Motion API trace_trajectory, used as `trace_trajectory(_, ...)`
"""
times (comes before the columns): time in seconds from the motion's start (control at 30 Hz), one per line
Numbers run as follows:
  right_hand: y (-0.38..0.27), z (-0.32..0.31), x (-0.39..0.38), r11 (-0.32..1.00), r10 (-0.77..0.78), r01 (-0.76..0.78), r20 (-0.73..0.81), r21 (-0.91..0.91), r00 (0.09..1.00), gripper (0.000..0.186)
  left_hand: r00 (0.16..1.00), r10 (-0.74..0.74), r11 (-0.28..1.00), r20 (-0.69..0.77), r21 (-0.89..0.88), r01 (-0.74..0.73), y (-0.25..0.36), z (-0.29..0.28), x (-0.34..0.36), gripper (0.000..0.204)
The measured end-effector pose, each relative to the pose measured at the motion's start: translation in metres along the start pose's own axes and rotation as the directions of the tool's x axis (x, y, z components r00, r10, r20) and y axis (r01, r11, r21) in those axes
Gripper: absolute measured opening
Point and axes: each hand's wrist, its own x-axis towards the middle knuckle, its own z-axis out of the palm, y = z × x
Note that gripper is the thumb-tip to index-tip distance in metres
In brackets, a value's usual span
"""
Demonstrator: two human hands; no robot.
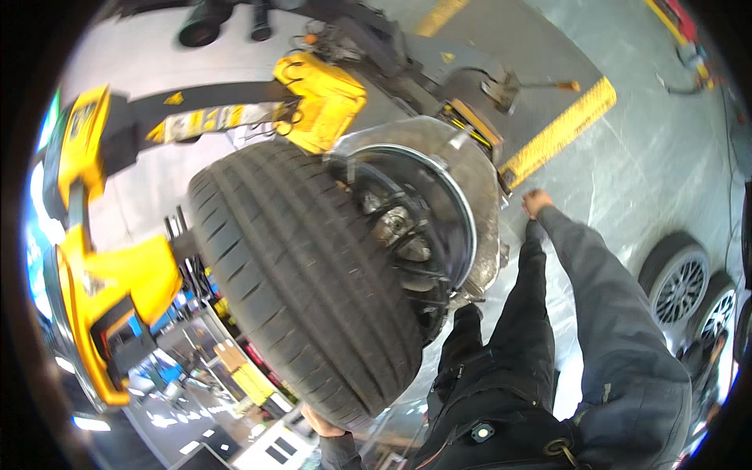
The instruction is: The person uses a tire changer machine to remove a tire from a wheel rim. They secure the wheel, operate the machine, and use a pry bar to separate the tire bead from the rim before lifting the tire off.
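A wide black tyre (301, 282) stands tilted at the middle, its grooved tread toward me. On its right side shows a dark spoked wheel (399, 227) with a bright rim edge; I cannot tell how fully the tyre sits around it. My left hand (319, 423) grips the tyre's lower near edge, its fingers partly hidden by the rubber. My right hand (536, 202) is apart from the tyre, held out beside the metal base of a tyre machine (487, 204). Its fingers look curled, with nothing visible in them.
A yellow and black machine arm (211, 110) arches over the far left of the tyre, with a yellow head (321, 102) close to it. Yellow-striped edging (564, 129) crosses the floor at the right. Spoked wheels (677, 282) lie at the far right. A cluttered workbench (188, 352) stands lower left.
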Motion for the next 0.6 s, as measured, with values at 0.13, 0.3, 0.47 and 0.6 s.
trace_trajectory(0.13, -0.103, -0.040, -0.155, 0.814, -0.264, 0.398, -0.341, 0.423, 0.902, 0.022, 0.973, 0.176, 0.973, -0.148, -0.121, -0.195, 0.018, 0.012, -0.005, 0.051)
trace_trajectory(0.3, -0.309, -0.051, -0.455, 0.252, -0.910, 0.967, -0.329, 0.046, 0.253, 0.019, 0.667, -0.107, 0.891, -0.737, -0.369, -0.265, -0.107, 0.013, 0.016, 0.046)
trace_trajectory(0.47, -0.370, 0.112, -0.623, -0.244, -0.914, 0.920, 0.391, -0.307, -0.112, 0.058, 0.823, -0.552, 0.271, 0.133, -0.905, 0.328, -0.283, 0.063, 0.090, 0.067)
trace_trajectory(0.6, -0.396, 0.192, -0.666, -0.070, -0.254, 0.741, 0.730, -0.668, 0.634, 0.073, 0.886, -0.240, 0.022, 0.398, -0.910, 0.414, -0.295, 0.096, 0.122, 0.078)
